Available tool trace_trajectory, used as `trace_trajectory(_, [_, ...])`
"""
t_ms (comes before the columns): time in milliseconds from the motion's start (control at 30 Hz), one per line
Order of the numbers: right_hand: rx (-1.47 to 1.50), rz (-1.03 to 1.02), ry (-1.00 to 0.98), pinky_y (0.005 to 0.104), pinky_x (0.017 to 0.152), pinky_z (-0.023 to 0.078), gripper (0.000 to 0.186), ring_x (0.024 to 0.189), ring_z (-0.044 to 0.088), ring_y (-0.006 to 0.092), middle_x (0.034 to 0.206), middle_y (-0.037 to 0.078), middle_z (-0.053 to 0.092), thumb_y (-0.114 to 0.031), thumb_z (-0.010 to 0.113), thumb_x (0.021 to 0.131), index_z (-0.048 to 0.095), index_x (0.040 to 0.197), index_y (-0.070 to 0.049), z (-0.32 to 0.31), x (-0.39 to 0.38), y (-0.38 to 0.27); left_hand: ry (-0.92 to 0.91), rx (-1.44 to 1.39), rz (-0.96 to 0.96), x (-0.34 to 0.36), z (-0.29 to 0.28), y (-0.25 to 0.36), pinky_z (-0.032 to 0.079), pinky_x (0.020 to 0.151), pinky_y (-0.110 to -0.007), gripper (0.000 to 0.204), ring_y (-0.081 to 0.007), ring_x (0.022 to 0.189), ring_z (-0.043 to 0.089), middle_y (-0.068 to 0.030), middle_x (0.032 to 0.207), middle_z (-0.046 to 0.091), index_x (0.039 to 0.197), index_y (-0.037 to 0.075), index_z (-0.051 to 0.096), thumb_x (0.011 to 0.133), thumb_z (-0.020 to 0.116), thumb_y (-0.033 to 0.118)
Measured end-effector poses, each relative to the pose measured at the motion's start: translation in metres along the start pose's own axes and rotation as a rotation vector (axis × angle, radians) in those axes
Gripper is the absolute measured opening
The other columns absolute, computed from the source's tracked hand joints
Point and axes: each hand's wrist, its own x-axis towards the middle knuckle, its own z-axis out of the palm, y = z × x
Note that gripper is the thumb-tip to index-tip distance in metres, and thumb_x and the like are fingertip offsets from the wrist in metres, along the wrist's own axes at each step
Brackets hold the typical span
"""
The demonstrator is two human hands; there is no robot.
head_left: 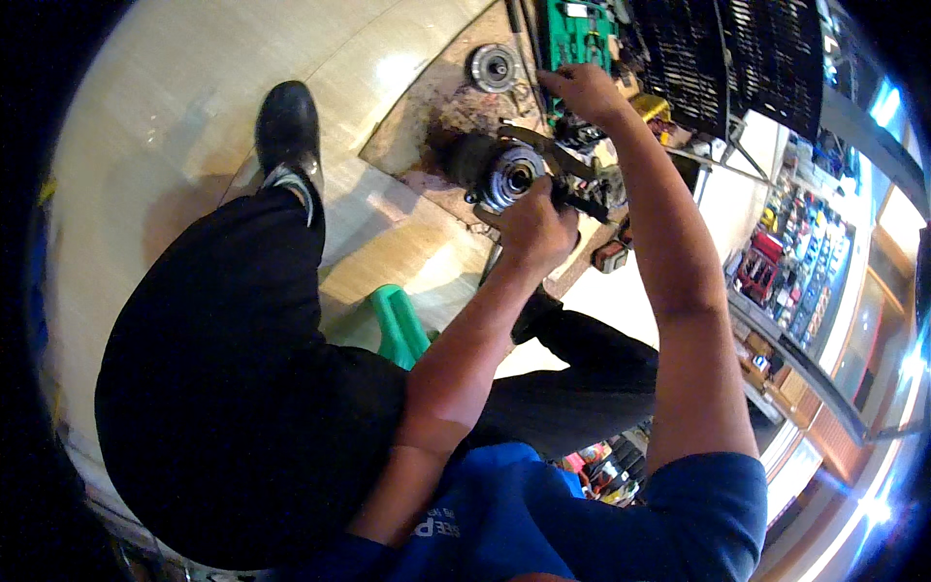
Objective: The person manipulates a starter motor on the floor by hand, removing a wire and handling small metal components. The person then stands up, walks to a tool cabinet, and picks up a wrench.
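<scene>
My left hand (538,228) is closed at the near side of a round metal hub (516,177) with a ringed face and a dark centre hole. Its thumb lies up along the part, and the other fingers are mostly hidden. Dark metal arms stick out around this hub. Farther away, my right hand (587,94) reaches over the near edge of a green tool case (572,39). Its fingers are bent together at the case's left side; what they hold, if anything, is too small to make out. A second round metal disc (495,68) lies flat to the left.
Under the parts is a stained brown board (417,136) on the pale floor. Black slotted panels (722,58) stand at the far right. A green plastic stool (396,325) is between my legs. A yellow item (652,109) and a battery-like block (611,255) lie to the right.
</scene>
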Motion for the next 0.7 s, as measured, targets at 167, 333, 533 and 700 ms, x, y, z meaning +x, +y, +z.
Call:
trace_trajectory(167, [0.186,-0.04,0.568,0.0365,0.057,0.046,0.029,0.057,0.059,0.0282,0.065,0.017,0.06,-0.029,0.062,0.085,0.062,0.082,0.0,-0.031,-0.127,0.006,-0.025,-0.043,-0.018,0.002,-0.004,0.003,0.048,0.076,-0.048,0.034,-0.0427,0.083,0.062,-0.0251,0.084,0.064,0.101,-0.004,0.055,0.075,0.058,0.019])
trace_trajectory(333, [0.13,-0.161,0.459,0.0362,0.066,0.05,0.025,0.074,0.064,0.0303,0.083,0.018,0.064,-0.013,0.066,0.081,0.061,0.102,-0.001,-0.003,-0.219,-0.012,-0.028,0.051,-0.045,-0.001,-0.008,0.007,0.048,0.079,-0.047,0.037,-0.0421,0.087,0.062,-0.0262,0.09,0.063,0.104,-0.005,0.055,0.077,0.06,0.02])
trace_trajectory(533, [-0.037,-0.168,0.357,0.043,0.07,0.048,0.036,0.082,0.059,0.0378,0.09,0.019,0.06,-0.012,0.066,0.078,0.055,0.112,-0.003,0.023,-0.23,-0.025,0.011,0.052,0.016,-0.004,-0.003,-0.001,0.048,0.079,-0.046,0.039,-0.0408,0.087,0.062,-0.0259,0.089,0.064,0.105,-0.004,0.055,0.075,0.062,0.021])
trace_trajectory(700, [-0.089,-0.211,0.411,0.0434,0.07,0.048,0.03,0.081,0.059,0.0388,0.089,0.019,0.06,-0.009,0.063,0.08,0.056,0.109,-0.003,0.027,-0.223,-0.024,0.029,0.049,0.017,-0.005,-0.003,-0.002,0.05,0.074,-0.046,0.036,-0.0402,0.08,0.064,-0.0256,0.082,0.064,0.1,-0.003,0.055,0.074,0.063,0.021])
